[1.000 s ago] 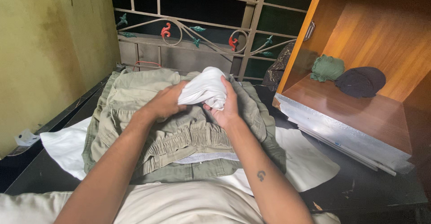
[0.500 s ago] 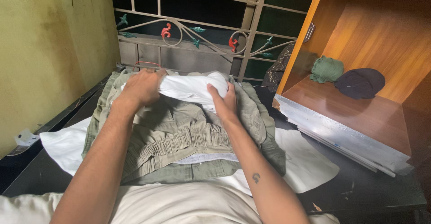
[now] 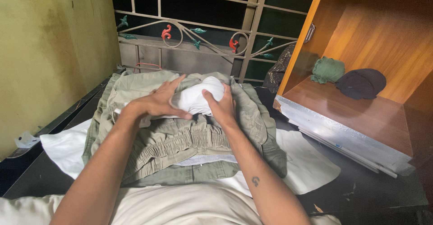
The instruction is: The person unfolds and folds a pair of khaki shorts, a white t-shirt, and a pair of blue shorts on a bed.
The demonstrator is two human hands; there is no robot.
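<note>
White cloth bundle (image 3: 198,99) lies pressed between both hands (image 3: 189,102).

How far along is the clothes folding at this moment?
Done: a green bundle and a dark bundle sit on the wooden shelf. In hand: the left hand and right hand press a white cloth into a roll on the olive trousers. Left, apparently: the trousers and the white sheet beneath lie unrolled.

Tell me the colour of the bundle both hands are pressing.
White: the cloth bundle on the olive trousers, seen in the head view.
</note>
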